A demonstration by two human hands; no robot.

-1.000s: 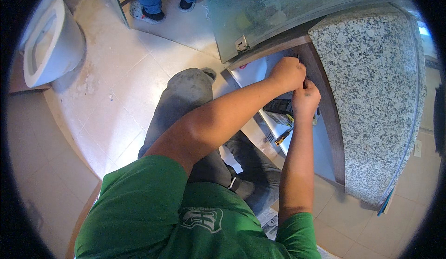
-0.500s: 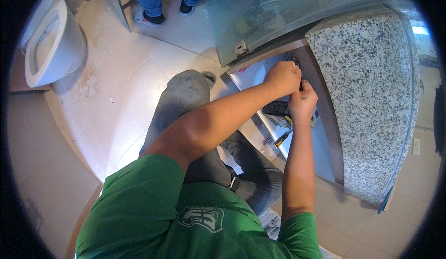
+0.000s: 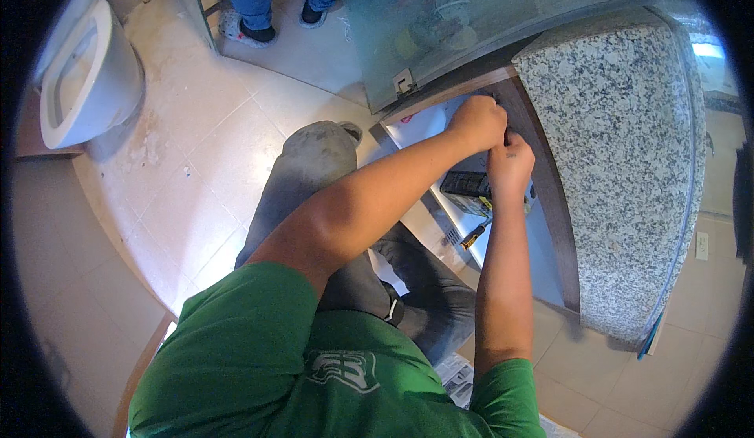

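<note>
My left hand [image 3: 477, 122] is closed in a fist at the dark wooden front edge [image 3: 542, 151] of the cabinet. Just below it, my right hand [image 3: 510, 164] is closed too, its thumb side close to the left hand. A small dark thing shows between the two hands, mostly hidden by the fingers. Under and beside my right wrist, a black and yellow-green tool [image 3: 466, 184] lies on the white cabinet interior [image 3: 550, 261]. A screwdriver with a yellow and black handle [image 3: 474, 237] rests nearer to me, partly behind my right forearm.
A speckled granite countertop [image 3: 616, 163] tops the cabinet on the right. Beyond it stands a glass panel [image 3: 471, 29] with a metal hinge [image 3: 404, 82]. Another person's legs in blue jeans [image 3: 245, 2] show at the back. A white toilet [image 3: 94, 76] is at the far left.
My left hand has risen slightly toward the cabinet's far corner. The right hand stays almost in place, and the view has shifted a little.
</note>
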